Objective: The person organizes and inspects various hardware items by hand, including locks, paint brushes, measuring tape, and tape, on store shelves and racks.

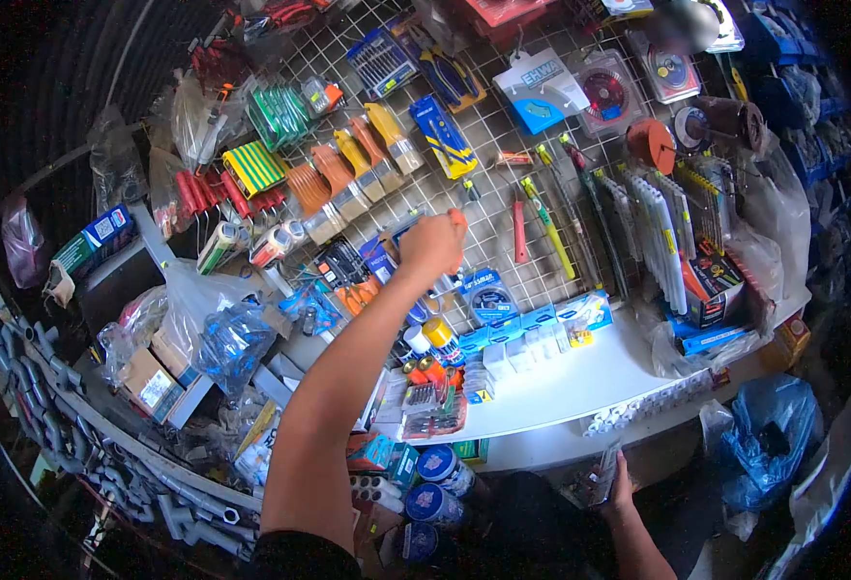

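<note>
My left hand is stretched up to the wire grid, its fingers closed beside a narrow orange piece. Its kind I cannot tell, as the hand covers part of it. Paint brushes hang up and left of this hand, and packaged pliers with orange handles hang below it. Low on the right, my right hand grips a clear plastic packet with small dark contents.
A white shelf below the grid bears spray cans and small blue boxes. Lidded tubs stand under it. Grey pipe fittings lie at left; a blue plastic bag sits at right.
</note>
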